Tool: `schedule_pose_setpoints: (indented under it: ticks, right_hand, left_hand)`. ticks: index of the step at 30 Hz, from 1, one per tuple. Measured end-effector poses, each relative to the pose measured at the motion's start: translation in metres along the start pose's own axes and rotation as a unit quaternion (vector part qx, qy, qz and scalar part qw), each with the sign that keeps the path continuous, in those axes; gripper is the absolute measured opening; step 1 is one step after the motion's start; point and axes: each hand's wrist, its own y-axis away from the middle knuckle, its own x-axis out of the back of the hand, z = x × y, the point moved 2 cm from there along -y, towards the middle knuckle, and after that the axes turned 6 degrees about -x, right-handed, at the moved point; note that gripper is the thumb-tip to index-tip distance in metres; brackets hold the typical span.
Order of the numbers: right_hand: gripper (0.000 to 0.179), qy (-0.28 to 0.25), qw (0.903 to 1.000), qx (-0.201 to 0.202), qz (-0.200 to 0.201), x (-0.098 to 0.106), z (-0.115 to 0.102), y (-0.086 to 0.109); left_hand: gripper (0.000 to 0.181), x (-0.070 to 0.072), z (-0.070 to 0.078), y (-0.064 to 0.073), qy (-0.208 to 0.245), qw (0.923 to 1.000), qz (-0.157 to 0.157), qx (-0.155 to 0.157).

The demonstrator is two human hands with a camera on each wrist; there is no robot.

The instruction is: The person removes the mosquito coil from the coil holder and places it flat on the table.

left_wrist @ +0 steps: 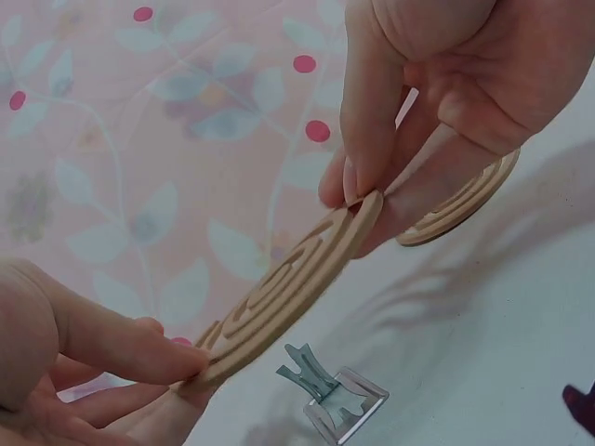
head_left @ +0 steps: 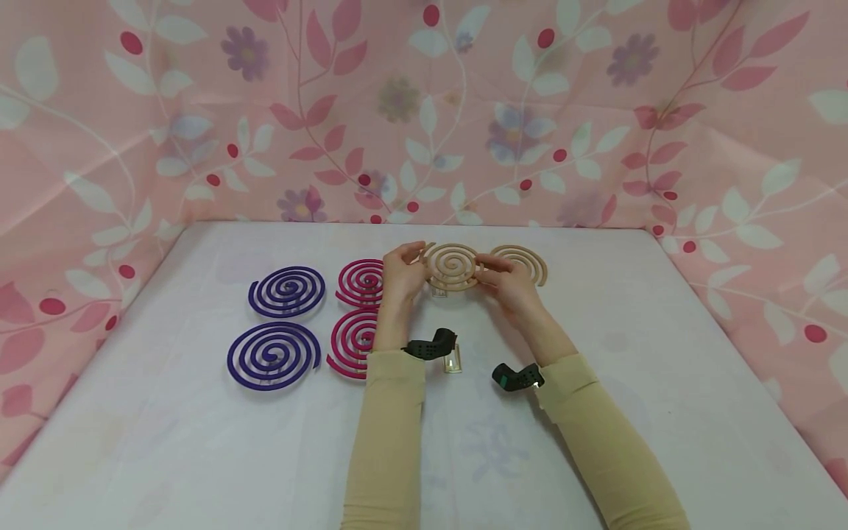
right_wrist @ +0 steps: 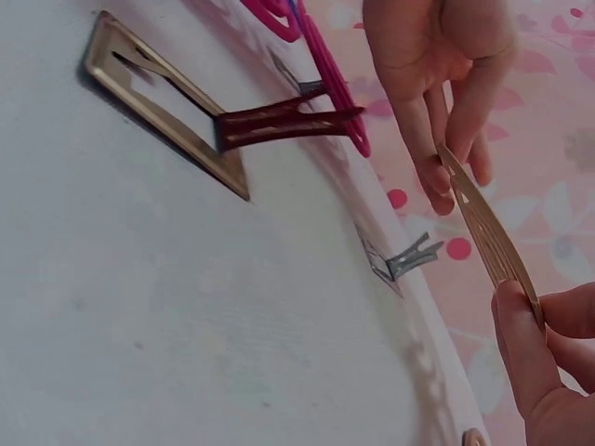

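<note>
A tan mosquito coil [head_left: 453,266] is held up by both hands over the far part of the table. My left hand [head_left: 404,274] pinches its left edge between thumb and fingers. At the opposite edge my right hand [head_left: 510,283] pinches it the same way. In the left wrist view the coil [left_wrist: 288,288] is tilted, its right side higher. Below it stands a small metal coil stand [left_wrist: 346,404] with an upright forked prong, apart from the coil. A second tan coil [head_left: 545,274] lies just beyond the right hand.
Two purple coils [head_left: 274,355] lie at the left, one behind the other. Two pink coils [head_left: 351,346] sit beside them, partly hidden by the left arm. Nearer me is another metal stand [head_left: 453,359], between the forearms. A pink floral cloth [head_left: 424,147] hangs behind the white table [head_left: 165,442].
</note>
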Motion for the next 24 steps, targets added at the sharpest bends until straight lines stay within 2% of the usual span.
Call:
schedule_pose_setpoints:
  ticks: [13,24]
  right_hand:
    - [0.044,-0.050,0.9985,0.021,0.004,0.016,-0.013,0.002]
    - [0.044,-0.035,0.9993,0.013,-0.007,0.032,-0.026,0.006]
  left_hand:
    - [0.052,-0.005,0.005,0.003,0.021,0.9987,-0.040,0.022]
    - [0.051,-0.011,0.017,0.009,0.037,0.9964,-0.076,0.002]
